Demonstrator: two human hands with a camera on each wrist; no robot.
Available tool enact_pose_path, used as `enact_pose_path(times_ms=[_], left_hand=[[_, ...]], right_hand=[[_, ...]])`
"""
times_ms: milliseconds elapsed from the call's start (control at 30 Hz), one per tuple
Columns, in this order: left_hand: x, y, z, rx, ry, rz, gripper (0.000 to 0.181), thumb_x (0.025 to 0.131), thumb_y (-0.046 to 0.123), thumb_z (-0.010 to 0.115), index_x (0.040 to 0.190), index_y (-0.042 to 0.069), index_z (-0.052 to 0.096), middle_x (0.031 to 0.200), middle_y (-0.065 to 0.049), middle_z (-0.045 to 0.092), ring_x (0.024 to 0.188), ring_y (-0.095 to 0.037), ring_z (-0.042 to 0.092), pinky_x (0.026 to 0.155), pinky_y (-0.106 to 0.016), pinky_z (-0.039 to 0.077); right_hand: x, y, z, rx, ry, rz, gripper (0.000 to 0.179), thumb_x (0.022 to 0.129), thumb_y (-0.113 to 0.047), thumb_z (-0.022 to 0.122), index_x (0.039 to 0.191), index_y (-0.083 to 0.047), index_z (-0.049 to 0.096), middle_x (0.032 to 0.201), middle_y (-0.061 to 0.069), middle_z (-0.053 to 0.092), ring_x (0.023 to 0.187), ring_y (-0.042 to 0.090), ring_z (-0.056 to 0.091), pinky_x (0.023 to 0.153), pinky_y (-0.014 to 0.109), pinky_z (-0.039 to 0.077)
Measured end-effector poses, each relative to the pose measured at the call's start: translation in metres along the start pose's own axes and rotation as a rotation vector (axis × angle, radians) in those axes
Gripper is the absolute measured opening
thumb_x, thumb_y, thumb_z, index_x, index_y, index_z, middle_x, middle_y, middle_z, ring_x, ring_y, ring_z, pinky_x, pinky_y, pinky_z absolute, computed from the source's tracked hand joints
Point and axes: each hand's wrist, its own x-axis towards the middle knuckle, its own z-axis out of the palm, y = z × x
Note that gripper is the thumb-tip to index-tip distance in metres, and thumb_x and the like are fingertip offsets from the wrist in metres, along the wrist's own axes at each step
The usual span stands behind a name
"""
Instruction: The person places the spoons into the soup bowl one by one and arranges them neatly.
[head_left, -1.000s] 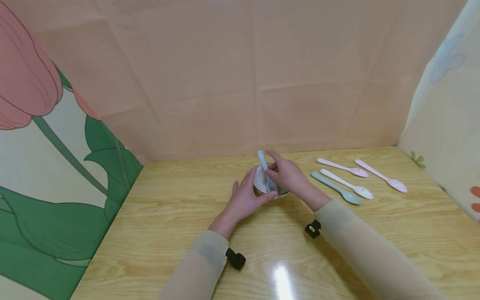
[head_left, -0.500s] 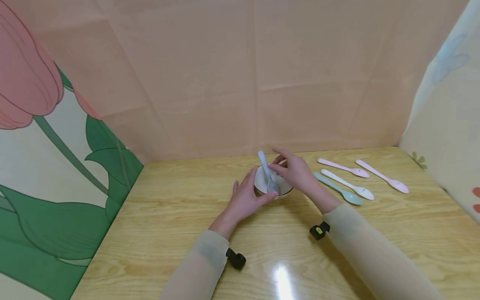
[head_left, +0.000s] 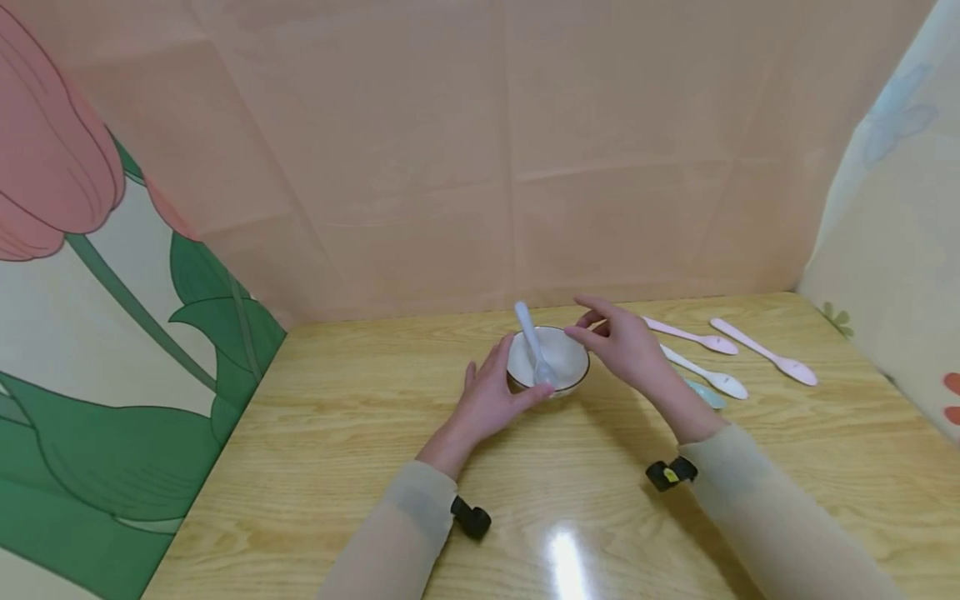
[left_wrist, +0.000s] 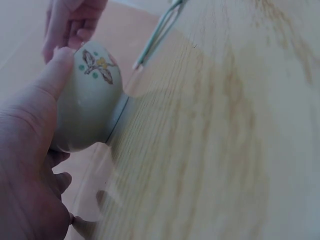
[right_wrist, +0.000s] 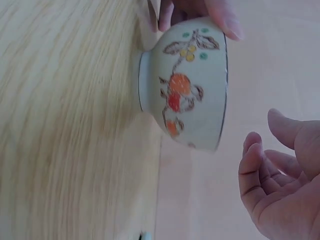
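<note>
A white bowl (head_left: 568, 358) with a dark rim stands upright on the wooden table, painted with fruit and leaves on its outer wall (right_wrist: 192, 95). My left hand (head_left: 491, 400) grips its left side, the thumb near the rim and the other fingers round the far side. A pale blue spoon (head_left: 528, 336) leans inside the bowl, its handle rising past the back rim. Just right of the bowl hovers my right hand (head_left: 624, 343), holding nothing, its fingers loosely bent. In the right wrist view a gap shows between that hand (right_wrist: 285, 185) and the bowl.
Several spoons lie to the right: a pink spoon (head_left: 686, 335), another pink spoon (head_left: 765, 352), a white spoon (head_left: 705, 372) and a mostly covered green spoon (head_left: 707, 395). A peach backdrop (head_left: 420, 208) hangs behind the wooden table (head_left: 337, 467).
My right hand has let go of the spoon handle and moved right, away from the bowl, now covering part of the green spoon. My left hand and the bowl have stayed in place.
</note>
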Motion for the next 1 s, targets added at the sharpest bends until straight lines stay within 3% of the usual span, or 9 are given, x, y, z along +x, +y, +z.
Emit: enact_pose_path(times_ms=[533, 900, 1000], left_hand=[[0.001, -0.001, 0.001, -0.009, 0.015, 0.000, 0.104, 0.096, 0.066, 0.080, 0.174, 0.021, 0.028, 0.170, 0.000, 0.045, 0.160, -0.021, 0.038, 0.130, -0.070, 0.005], [0.000, 0.000, -0.001, -0.007, 0.008, -0.004, 0.105, 0.096, 0.067, 0.079, 0.174, 0.020, 0.027, 0.170, -0.001, 0.045, 0.159, -0.021, 0.038, 0.130, -0.069, 0.005], [0.000, -0.001, 0.000, -0.006, 0.006, -0.004, 0.106, 0.095, 0.067, 0.079, 0.174, 0.019, 0.027, 0.170, -0.001, 0.044, 0.159, -0.021, 0.038, 0.131, -0.068, 0.005]], right_hand=[[-0.023, 0.033, -0.038, -0.072, 0.037, 0.064, 0.061, 0.109, -0.036, 0.074, 0.158, -0.003, 0.058, 0.122, 0.015, 0.073, 0.101, 0.032, 0.071, 0.067, 0.030, 0.055], [-0.035, 0.052, -0.055, -0.131, 0.064, 0.049, 0.056, 0.107, -0.038, 0.077, 0.151, -0.006, 0.065, 0.118, 0.012, 0.077, 0.105, 0.033, 0.075, 0.080, 0.034, 0.054], [-0.039, 0.058, -0.058, -0.129, 0.054, 0.048, 0.053, 0.106, -0.037, 0.078, 0.150, -0.007, 0.067, 0.116, 0.011, 0.077, 0.104, 0.033, 0.076, 0.080, 0.030, 0.054]])
